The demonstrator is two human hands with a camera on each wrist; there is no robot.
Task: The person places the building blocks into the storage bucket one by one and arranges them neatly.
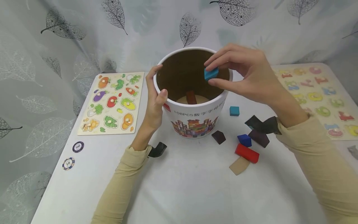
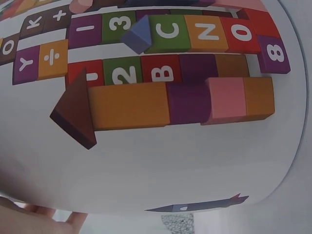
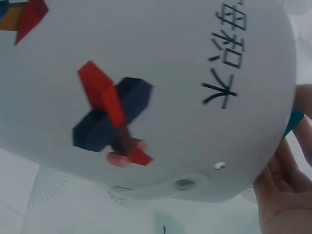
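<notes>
A large white bucket with printed building-block pictures stands upright at the centre. My left hand grips its rim on the left side, the thumb over the edge. Over the right part of the opening, my right hand pinches a teal block between thumb and fingers. Inside, on the bucket's floor, lies a reddish-brown block. In the left wrist view only some fingers of the left hand show past the bucket wall. The right wrist view has the teal block partly hidden behind the wall.
Right of the bucket lie a teal cube, a dark block, a blue block, a dark purple block, a red block and a tan block. Puzzle boards flank the bucket. Two chips lie left.
</notes>
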